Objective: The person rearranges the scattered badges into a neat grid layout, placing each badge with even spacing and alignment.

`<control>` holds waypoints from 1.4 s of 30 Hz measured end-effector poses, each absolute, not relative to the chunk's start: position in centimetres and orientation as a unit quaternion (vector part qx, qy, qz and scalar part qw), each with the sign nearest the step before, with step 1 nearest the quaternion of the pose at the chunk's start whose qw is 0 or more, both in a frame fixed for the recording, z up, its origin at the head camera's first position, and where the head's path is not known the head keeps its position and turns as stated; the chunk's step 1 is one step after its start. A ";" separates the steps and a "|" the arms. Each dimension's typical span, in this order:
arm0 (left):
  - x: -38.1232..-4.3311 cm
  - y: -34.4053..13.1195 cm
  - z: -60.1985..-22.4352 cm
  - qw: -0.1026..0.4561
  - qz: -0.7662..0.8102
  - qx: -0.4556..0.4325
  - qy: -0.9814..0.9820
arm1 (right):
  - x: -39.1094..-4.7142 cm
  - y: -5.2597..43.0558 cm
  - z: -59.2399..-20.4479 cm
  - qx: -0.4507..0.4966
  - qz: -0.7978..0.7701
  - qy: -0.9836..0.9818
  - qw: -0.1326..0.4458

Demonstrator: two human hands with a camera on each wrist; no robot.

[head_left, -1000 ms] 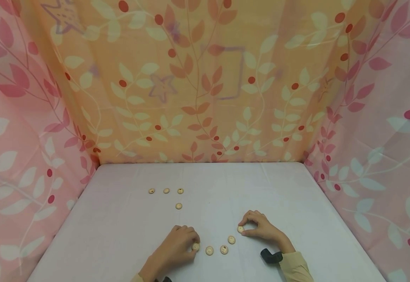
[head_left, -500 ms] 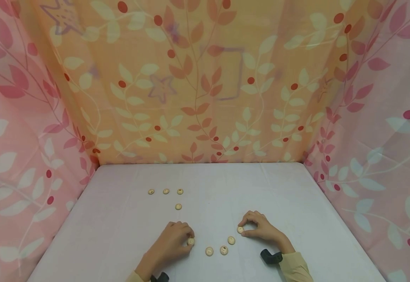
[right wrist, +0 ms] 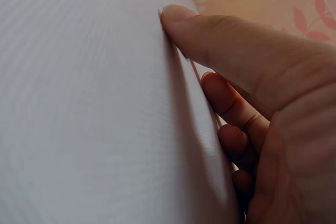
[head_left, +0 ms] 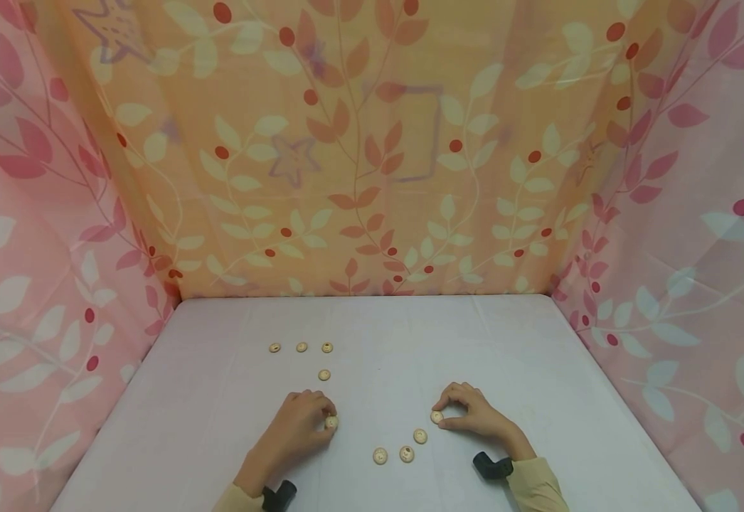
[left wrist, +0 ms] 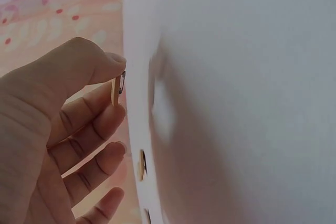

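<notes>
My left hand (head_left: 301,419) pinches a small round wooden pin badge (head_left: 331,422) between thumb and fingers. In the left wrist view this badge (left wrist: 115,92) is seen edge-on, with a thin metal pin on its back and a gap between it and the white tabletop. My right hand (head_left: 474,412) holds another wooden badge (head_left: 437,417) between thumb and forefinger at the table surface. In the right wrist view the thumb (right wrist: 181,17) largely hides that badge. Nearby lie three more badges, one (head_left: 420,436) closest to the right hand, then two others (head_left: 407,454) (head_left: 380,456).
Farther back on the white table (head_left: 474,334), three similar badges (head_left: 301,347) form a row, with a single badge (head_left: 324,375) just below its right end. Patterned cloth (head_left: 359,213) hangs behind the table and on both sides. Each wrist wears a black camera mount (head_left: 492,466).
My left hand has taken its badge from the left end of the near group and moved it left and farther back. My right hand has stayed where it was.
</notes>
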State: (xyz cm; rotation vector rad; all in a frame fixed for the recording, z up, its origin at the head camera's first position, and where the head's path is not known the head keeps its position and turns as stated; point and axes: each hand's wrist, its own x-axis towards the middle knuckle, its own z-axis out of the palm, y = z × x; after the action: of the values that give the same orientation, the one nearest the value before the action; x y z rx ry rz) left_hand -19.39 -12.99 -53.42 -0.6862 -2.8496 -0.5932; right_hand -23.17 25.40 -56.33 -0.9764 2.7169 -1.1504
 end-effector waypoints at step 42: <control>-24.1 -17.5 -54.4 0.134 -0.235 -0.143 -0.952 | -23.1 25.3 -56.3 -0.312 -0.370 0.875 0.019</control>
State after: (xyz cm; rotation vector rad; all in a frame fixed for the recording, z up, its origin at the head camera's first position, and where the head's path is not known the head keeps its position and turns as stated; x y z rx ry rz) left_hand -24.13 -17.51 -54.39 -0.4144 -2.7605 -0.6817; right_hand -23.14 25.35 -56.25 -0.9672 2.7164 -1.1484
